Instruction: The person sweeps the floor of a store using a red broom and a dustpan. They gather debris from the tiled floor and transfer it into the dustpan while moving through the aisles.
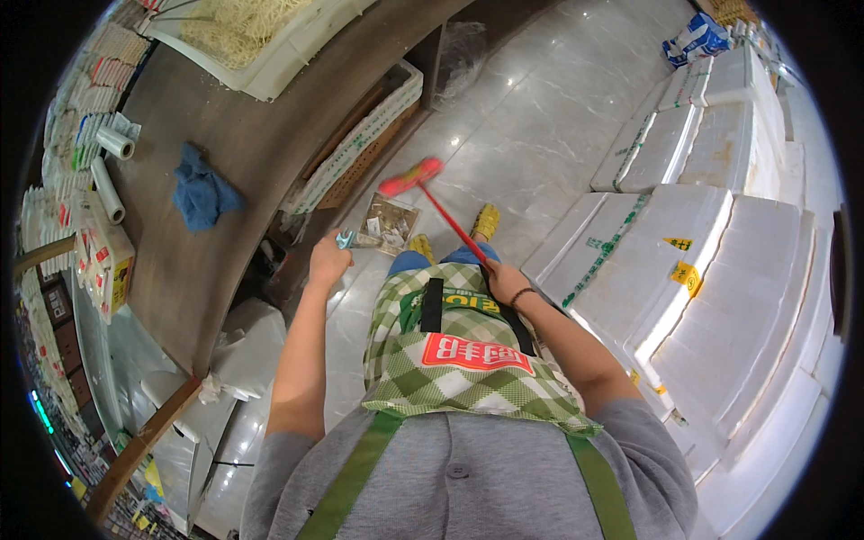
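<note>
Fingers curled, my left hand (331, 258) grips the light-blue end of a handle (345, 238). Just beyond it, a dustpan (413, 214) with scraps and paper bits in it rests at floor level; the handle seems to belong to it, seen nearly end-on. My right hand (507, 282) is closed around the red stick of a broom (451, 219). The broom's red head (410, 177), slightly blurred, is past the dustpan, over the grey tiles. Between my hands are my checked green apron (432, 378) and my yellow clogs (486, 221).
White foam boxes (648, 263) are stacked along the right. A brown counter (270, 135) on the left carries a blue cloth (202, 185), plastic rolls (108, 189) and a white tub (253, 77) of pale noodle-like strands. Under it sits a foam box (364, 145). Glossy tiled floor (540, 121) runs ahead.
</note>
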A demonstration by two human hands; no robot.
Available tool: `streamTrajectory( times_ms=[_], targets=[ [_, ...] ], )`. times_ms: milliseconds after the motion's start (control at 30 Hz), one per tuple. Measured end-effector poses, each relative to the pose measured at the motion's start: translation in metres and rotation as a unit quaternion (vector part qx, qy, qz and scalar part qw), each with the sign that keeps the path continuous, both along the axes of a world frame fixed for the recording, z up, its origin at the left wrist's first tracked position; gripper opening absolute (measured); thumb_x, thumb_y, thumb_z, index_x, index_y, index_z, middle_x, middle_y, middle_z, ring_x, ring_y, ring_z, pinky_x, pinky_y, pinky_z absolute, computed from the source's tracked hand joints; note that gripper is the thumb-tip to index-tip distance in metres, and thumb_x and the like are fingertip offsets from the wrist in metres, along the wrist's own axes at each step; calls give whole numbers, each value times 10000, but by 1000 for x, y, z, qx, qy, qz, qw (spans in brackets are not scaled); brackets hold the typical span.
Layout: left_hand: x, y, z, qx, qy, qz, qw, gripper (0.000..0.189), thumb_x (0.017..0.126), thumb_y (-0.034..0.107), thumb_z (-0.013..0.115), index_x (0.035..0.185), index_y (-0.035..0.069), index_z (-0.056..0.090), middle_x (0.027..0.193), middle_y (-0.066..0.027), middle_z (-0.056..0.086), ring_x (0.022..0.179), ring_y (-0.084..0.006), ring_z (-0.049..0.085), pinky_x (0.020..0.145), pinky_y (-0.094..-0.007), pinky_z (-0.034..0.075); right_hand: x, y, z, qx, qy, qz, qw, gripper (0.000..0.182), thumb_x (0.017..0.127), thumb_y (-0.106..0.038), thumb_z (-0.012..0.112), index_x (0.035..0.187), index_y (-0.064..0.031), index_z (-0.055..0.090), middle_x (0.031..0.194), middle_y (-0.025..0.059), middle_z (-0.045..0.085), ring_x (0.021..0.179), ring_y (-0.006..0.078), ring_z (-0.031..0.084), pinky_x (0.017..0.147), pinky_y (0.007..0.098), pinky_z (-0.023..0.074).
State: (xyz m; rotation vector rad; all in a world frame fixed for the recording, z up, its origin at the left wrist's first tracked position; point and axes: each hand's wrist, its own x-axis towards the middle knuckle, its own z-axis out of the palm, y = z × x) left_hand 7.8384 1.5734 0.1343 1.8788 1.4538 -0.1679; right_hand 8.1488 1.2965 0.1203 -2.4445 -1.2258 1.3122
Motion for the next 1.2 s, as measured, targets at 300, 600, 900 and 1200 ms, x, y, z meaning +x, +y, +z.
streamTrajectory(
  times_ms=[300,600,900,1200],
  targets=[
    [-20,-1,13,-50,16,6,999,644,653,79,678,1291,30,605,1081,-271,682,1073,-416,641,923,-456,495,33,-47,90,-47,159,-129,978,375,918,-166,567,1272,-78,652,1099,235,698,1018,330,684,916,378,507],
    [-59,-55,7,-42,-15,46,998,607,646,70,693,1247,37,620,1087,-276,680,1077,-421,640,920,-436,490,37,-90,51,44,34,-288,956,376,964,-185,559,1326,-117,633,705,39,617,575,114,553,555,298,470],
    [-34,-71,27,-33,-20,26,999,509,657,52,666,1165,30,635,959,-236,694,936,-412,661,834,-435,499,133,-109,-32,50,-5,-519,853,411,968,-196,484,1358,-144,603,656,74,601,463,184,552,414,378,447],
    [7,-68,68,-57,-70,19,996,421,676,22,632,1097,20,622,764,-115,613,701,-235,576,710,-363,486,105,-98,-64,36,160,-685,709,332,994,-169,425,1294,-171,567,605,76,498,417,197,453,372,361,371]
  ],
)
